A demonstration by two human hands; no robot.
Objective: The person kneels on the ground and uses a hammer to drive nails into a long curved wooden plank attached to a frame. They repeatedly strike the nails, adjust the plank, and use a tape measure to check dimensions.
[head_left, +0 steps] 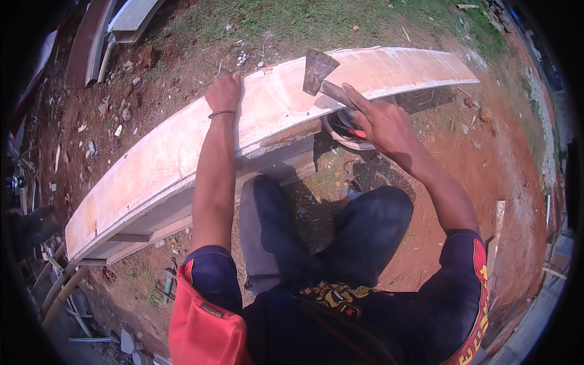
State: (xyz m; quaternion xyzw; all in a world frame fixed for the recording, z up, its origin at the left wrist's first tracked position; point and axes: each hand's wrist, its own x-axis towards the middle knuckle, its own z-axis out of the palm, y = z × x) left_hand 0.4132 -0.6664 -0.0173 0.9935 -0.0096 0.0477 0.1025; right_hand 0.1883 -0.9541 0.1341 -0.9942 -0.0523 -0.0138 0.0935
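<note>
A long curved wooden panel (152, 158), pale on its upper face, stretches across in front of me, with framing along its near underside. My right hand (389, 125) is closed around the handle of a hatchet (319, 72). The hatchet's flared, rust-stained head hangs over the panel, its broad edge pointing away from me. At the panel's far edge rests my left hand (224, 94), a dark band on its wrist. Its fingers are curled closed near a thin dark piece; what they grip is hard to make out.
Below my right hand, a partly hidden round-rimmed item (350, 137) with red and dark parts lies on the ground. Long boards (91, 42) lie at the far left. A green-handled tool (167, 287) is at the lower left. Stones and scraps litter the reddish soil.
</note>
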